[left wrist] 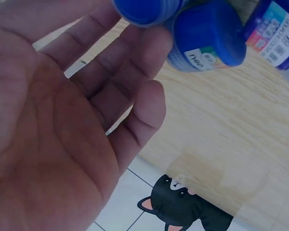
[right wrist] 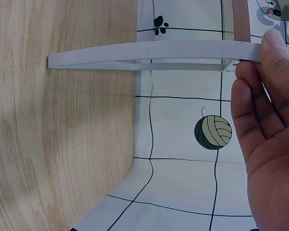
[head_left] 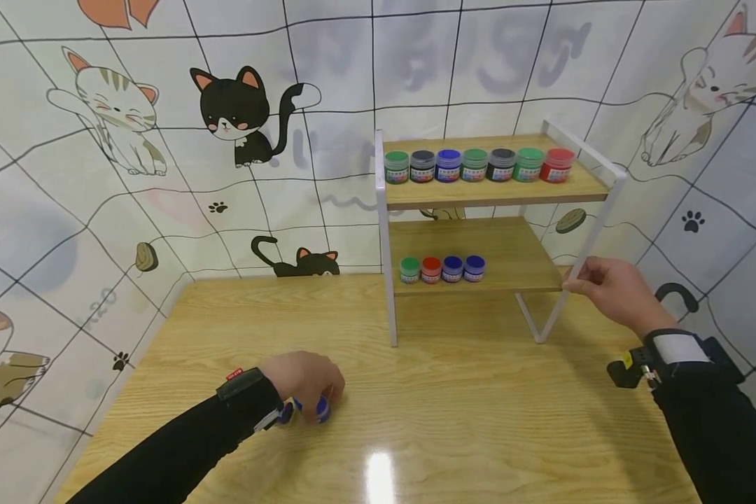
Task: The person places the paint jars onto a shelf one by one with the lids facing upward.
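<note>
Over the table's left half, my left hand reaches down among several small paint jars with blue lids. In the left wrist view its fingers are round one blue-lidded paint jar at the top edge, the thumb tip out of frame. A second blue jar touches it, and a third jar with a printed label lies to the right. My right hand pinches the white metal frame of a two-tier shelf between thumb and fingers, at the height of the lower board.
Paint jars with green, black, blue and red lids line the upper board. On the lower board stand a green, a red and two blue jars. Cat-printed sheeting encloses the wooden table behind and at both sides.
</note>
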A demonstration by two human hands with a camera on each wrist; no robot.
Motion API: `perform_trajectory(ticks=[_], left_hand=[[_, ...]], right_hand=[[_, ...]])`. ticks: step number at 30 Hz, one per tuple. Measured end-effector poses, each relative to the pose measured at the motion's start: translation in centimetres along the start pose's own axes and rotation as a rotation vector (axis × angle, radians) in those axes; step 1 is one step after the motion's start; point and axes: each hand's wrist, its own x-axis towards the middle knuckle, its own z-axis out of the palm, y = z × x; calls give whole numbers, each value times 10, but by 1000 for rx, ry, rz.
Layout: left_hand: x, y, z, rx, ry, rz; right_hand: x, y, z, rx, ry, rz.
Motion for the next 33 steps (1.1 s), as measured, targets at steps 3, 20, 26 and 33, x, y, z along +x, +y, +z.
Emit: perform_trajectory(ticks=[3,20,26,33], left_hand=[[1,-1,2,11,3,7],[7,-5,0,-81,22,42],[13,-8,2,-63,46,73],[17,-10,4,-57,74,119]], right_hand=[[0,0,0,0,2,9],[1,0,-1,-11,4,14],[0,0,0,-7,4,4],[0,0,0,-13,19,-13]])
